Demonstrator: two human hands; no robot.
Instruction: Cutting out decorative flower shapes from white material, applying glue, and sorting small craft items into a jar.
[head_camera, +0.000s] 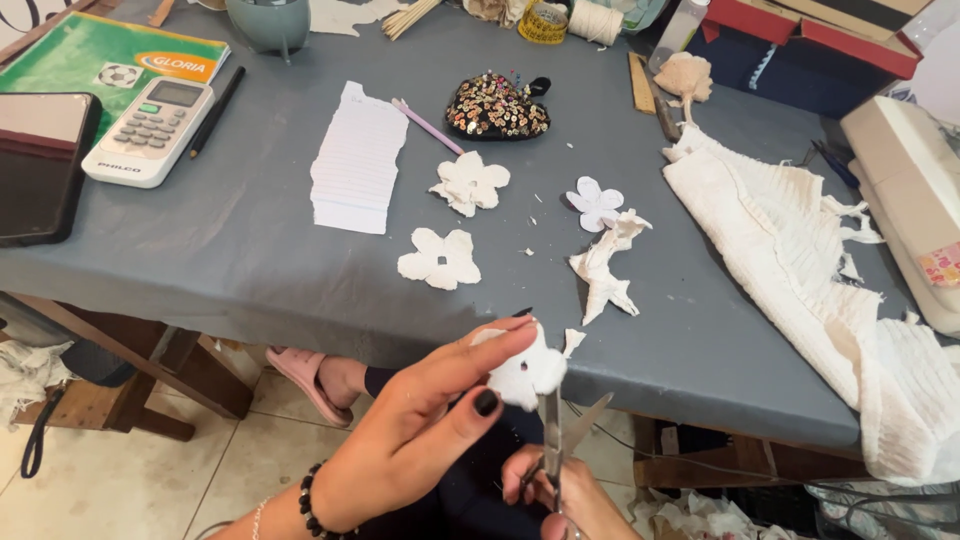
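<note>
Fabric flower cutout (525, 375), white, sits at near centre, just off the near edge of the grey table (250, 250). Left hand (430, 430) pinches it between thumb and fingers, clamped on the petal. Scissors (560, 430) come up from below with blades apart, tips at the cutout's lower edge. Right hand (560, 495) is wrapped round the scissor handles, closed on them, mostly out of frame.

On the table beyond: two finished cream flower shapes (440, 258) and (470, 183), a smaller white paper flower template (595, 203), a twisted fabric offcut (603, 268). Far centre, a black pincushion (497, 107) full of pins. Left: a torn lined sheet (355, 160), a pink pencil (428, 126), a white remote control (150, 130), a green notebook (100, 55). Right: a heap of cream ribbed fabric (790, 260).

Risks, as I judge them: the left thumb is very near the blades, so a slip nicks it. The cutout is small and floppy, held on one side only; it may fold into the blades and give a ragged or over-deep cut. Loose grip drops it to the floor.
</note>
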